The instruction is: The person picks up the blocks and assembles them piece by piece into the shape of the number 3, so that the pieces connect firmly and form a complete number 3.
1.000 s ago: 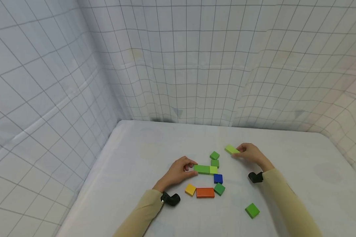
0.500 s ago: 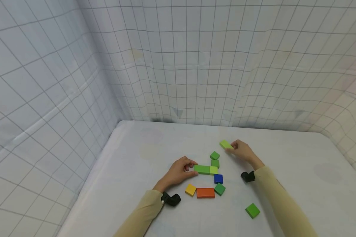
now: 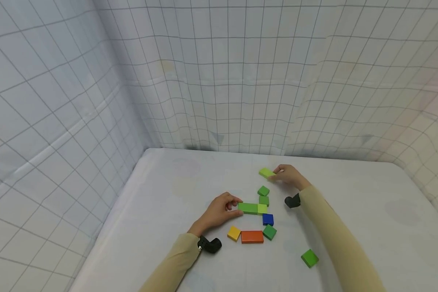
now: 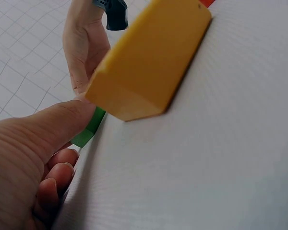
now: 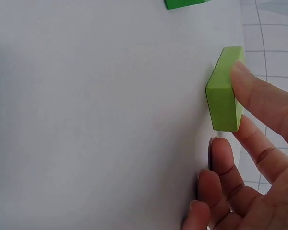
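Note:
In the head view my right hand (image 3: 289,175) pinches a light green rectangular block (image 3: 266,173) near the far side of the white table. Seen from the right wrist, the thumb (image 5: 259,93) lies on one face of that block, and the other fingers curl below it. My left hand (image 3: 219,209) holds the left end of a green rectangular block (image 3: 247,208) between thumb and index finger. A small lime block (image 3: 262,209) touches this block's right end. Above the lime block sit two small green blocks (image 3: 264,201); a blue block (image 3: 268,219) lies just below it.
Nearer the body are a yellow block (image 3: 234,233), a red rectangular block (image 3: 252,237) and a dark green block (image 3: 269,232), close together. A separate green block (image 3: 310,258) lies to the right. White gridded cloth (image 3: 219,81) hangs behind the table (image 3: 160,227).
My right hand has carried the light green block to the left and farther away, past the small green blocks. The left hand and the other blocks have stayed put.

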A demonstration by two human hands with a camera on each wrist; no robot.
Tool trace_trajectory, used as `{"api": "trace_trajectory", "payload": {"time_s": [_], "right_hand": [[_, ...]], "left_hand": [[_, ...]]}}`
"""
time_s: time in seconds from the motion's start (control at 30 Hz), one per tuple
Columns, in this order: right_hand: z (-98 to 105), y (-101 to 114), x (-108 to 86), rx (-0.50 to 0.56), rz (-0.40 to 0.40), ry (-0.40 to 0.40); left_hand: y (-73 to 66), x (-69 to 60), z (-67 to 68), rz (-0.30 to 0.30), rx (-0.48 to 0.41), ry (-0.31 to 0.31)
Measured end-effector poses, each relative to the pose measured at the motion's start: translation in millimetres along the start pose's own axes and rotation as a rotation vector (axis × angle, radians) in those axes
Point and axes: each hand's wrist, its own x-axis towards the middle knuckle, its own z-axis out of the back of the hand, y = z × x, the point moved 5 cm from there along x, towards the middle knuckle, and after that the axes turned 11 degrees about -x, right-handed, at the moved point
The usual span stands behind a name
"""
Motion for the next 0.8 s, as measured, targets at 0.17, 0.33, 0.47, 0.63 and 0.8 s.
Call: {"api": "trace_trajectory", "payload": {"time_s": [0.17,0.33,0.47,0.63,0.8], "right_hand": [[-3.3,12.3,6.4,0.002,0.009,0.012],[-8.5,21.0,9.2,0.008,0.059,0.014],[-11.2,21.4,9.9,0.004,0.088,0.041],[-13.6,20.9,12.5,-0.006,0.095,0.059],[-17.8,27.8,10.9,-0.007,0.129,0.098]], "left_hand": [[0.9,0.1,-0.2,0.003,-0.005,0.005],[1.4,-0.6,0.1,0.013,-0.013,0.003],[1.8,-0.5,-0.1,0.011,-0.012,0.002],[2.6,0.4,-0.2,0.010,0.000,0.002],[2.3,1.0,-0.7,0.011,0.003,0.004]]}}
